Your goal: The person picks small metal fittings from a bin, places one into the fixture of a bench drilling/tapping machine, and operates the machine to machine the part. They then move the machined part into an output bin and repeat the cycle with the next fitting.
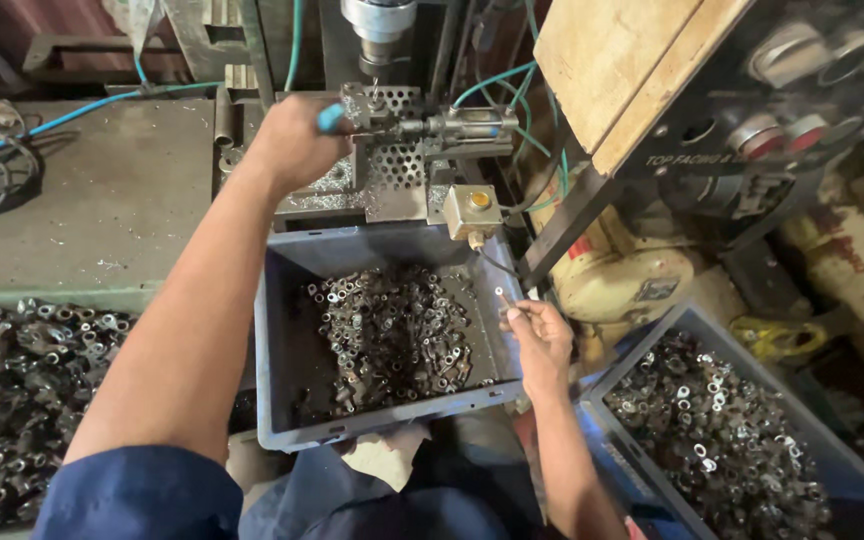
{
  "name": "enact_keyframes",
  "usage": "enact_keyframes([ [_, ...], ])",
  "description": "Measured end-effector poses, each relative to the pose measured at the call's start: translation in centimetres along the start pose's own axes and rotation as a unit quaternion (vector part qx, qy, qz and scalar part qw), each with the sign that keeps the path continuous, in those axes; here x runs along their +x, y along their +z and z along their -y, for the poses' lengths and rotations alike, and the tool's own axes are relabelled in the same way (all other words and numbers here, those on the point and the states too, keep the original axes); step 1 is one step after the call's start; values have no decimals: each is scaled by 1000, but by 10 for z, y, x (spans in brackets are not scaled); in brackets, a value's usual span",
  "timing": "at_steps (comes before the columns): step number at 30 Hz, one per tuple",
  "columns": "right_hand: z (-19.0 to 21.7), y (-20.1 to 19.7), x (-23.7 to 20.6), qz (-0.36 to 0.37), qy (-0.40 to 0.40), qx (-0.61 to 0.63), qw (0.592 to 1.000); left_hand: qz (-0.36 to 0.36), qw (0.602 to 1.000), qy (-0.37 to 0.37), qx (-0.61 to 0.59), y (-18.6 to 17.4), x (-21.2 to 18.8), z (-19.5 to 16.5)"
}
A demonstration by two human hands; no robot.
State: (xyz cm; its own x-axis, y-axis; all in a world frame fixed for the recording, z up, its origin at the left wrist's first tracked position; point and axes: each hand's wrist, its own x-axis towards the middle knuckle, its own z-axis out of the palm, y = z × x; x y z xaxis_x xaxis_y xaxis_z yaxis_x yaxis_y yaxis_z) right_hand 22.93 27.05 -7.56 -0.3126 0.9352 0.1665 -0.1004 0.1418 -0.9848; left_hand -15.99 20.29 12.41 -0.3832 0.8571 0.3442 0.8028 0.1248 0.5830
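Head view: the drilling fixture [397, 150] lies straight ahead of my left hand [292, 140], which is closed around its blue-tipped lever [331, 118], long axis running left to right. The grey bin [282, 400] of metal parts sits below and between both hands. My right hand [540, 335], nearer that bin's right rim, pinches a small ring-shaped part [500, 293] at its fingertips. A yellow button box [473, 208] hangs just above that hand; a black control panel stands up to its right.
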Motion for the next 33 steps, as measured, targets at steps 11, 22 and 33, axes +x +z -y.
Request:
enact_keyframes([
  [11, 34, 133, 80, 105, 111, 284, 946, -30, 998, -45, -19, 76, -211, 43],
  [22, 14, 238, 200, 35, 103, 281, 954, -9, 997, -81, 4, 71, -205, 36],
  [33, 46, 193, 153, 228, -47, -30, 972, -25, 997, -76, -11, 70, -203, 36],
])
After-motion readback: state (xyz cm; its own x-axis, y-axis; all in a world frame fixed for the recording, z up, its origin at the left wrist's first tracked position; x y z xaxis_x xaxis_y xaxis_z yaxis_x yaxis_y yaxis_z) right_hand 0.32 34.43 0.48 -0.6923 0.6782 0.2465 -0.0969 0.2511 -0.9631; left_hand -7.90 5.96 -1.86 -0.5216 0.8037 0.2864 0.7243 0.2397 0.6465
